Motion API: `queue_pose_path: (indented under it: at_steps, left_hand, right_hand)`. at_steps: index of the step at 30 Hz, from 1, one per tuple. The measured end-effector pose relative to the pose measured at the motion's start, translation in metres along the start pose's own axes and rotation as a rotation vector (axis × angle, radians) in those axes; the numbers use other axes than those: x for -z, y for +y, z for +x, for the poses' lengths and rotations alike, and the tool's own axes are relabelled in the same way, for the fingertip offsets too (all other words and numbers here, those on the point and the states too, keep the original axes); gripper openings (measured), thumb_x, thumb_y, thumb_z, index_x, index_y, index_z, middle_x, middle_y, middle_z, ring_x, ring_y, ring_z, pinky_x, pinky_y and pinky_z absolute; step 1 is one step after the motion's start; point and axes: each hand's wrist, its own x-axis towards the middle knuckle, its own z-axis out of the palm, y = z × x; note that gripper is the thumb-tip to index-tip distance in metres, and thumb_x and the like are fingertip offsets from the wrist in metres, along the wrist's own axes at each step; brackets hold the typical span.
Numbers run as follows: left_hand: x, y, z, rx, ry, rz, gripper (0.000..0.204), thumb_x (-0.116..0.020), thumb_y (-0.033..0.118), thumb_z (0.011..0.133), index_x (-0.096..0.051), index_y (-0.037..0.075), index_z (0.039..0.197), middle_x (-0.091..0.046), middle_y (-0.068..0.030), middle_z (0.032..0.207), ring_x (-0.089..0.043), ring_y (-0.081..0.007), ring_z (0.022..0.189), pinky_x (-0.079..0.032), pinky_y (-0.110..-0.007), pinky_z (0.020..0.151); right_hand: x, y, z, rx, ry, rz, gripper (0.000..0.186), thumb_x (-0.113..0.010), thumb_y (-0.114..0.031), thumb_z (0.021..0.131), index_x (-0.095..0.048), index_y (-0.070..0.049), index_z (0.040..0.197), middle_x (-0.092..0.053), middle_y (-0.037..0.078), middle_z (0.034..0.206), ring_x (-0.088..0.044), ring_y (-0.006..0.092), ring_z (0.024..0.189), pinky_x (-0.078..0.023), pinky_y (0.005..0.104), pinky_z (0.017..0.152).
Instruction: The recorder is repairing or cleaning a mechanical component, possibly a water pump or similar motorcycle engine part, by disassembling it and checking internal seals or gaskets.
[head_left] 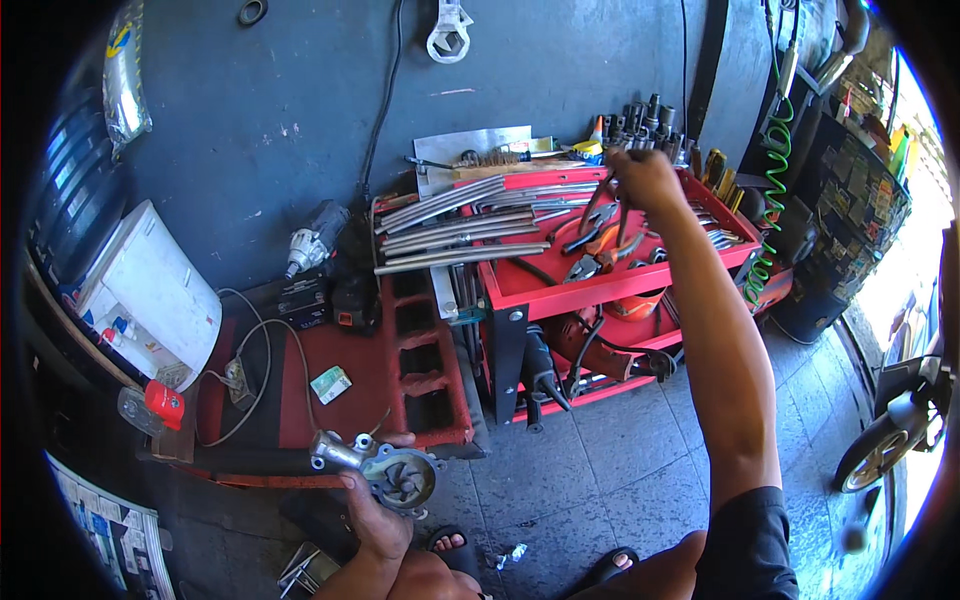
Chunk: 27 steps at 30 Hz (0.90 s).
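My left hand (378,522) grips a grey metal water pump housing (385,470), its round open face with a curved-vane impeller turned up and a pipe stub at its left. The thumb lies on the front of the housing, and fingertips show behind it. Stretched out to the far right, my right hand (648,182) is closed on a dark two-legged tool that looks like pliers, its legs hanging down over the red tool tray (520,297). Below it lie orange-handled pliers (605,245) and other hand tools.
Metal rods (460,257) lie across the tray's left side. Sockets (650,118) stand behind it. An impact wrench (317,238) rests by the wall, above a red-and-black bench (270,370). A green coiled hose (775,190) hangs at right; a wheel (880,450) stands farther right.
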Motion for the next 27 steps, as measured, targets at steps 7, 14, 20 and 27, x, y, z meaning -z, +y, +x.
queue_pose_path:
  at_steps: [7, 14, 20, 27]
  left_hand:
    - [0.000, 0.004, -0.003, 0.026, -0.021, -0.035, 0.070, -0.032, 0.067, 0.098, -0.046, 0.004, 0.125, -0.062, -0.0152, 0.112, -0.069, -0.0282, 0.093, -0.059, -0.041, 0.080]
    - [0.000, 0.009, 0.002, 0.130, -0.073, 0.021, 0.089, -0.037, 0.077, 0.091, -0.050, -0.004, 0.125, -0.061, -0.0151, 0.116, -0.065, -0.0214, 0.097, -0.054, -0.034, 0.085]
    - [-0.004, 0.008, 0.002, 0.155, -0.088, 0.053, 0.092, -0.033, 0.079, 0.091, -0.051, -0.006, 0.124, -0.061, -0.0139, 0.115, -0.066, -0.0196, 0.095, -0.055, -0.032, 0.082]
    - [-0.003, 0.001, 0.003, 0.153, -0.064, 0.059, 0.093, -0.033, 0.079, 0.091, -0.052, -0.006, 0.122, -0.062, -0.0135, 0.113, -0.066, -0.0194, 0.093, -0.055, -0.032, 0.081]
  right_hand:
    - [-0.058, 0.016, 0.017, -0.189, -0.462, 0.086, 0.032, -0.064, -0.028, 0.094, -0.065, 0.000, 0.077, -0.056, 0.006, 0.058, -0.048, 0.0137, 0.043, -0.035, 0.0316, 0.039]
    - [-0.050, 0.009, 0.017, -0.032, -0.556, -0.204, 0.027, -0.067, -0.025, 0.092, -0.073, 0.001, 0.097, -0.068, 0.003, 0.078, -0.052, 0.0081, 0.056, -0.039, 0.0259, 0.048]
    - [-0.054, 0.006, 0.006, 0.063, -0.600, -0.210, 0.030, -0.065, -0.019, 0.090, -0.072, 0.001, 0.112, -0.072, 0.005, 0.085, -0.057, 0.0098, 0.067, -0.044, 0.0262, 0.059]
    - [-0.021, 0.012, 0.019, 0.306, -0.710, -0.365, 0.032, -0.066, -0.011, 0.081, -0.072, -0.003, 0.111, -0.072, 0.016, 0.109, -0.068, 0.0257, 0.103, -0.052, 0.0375, 0.089]
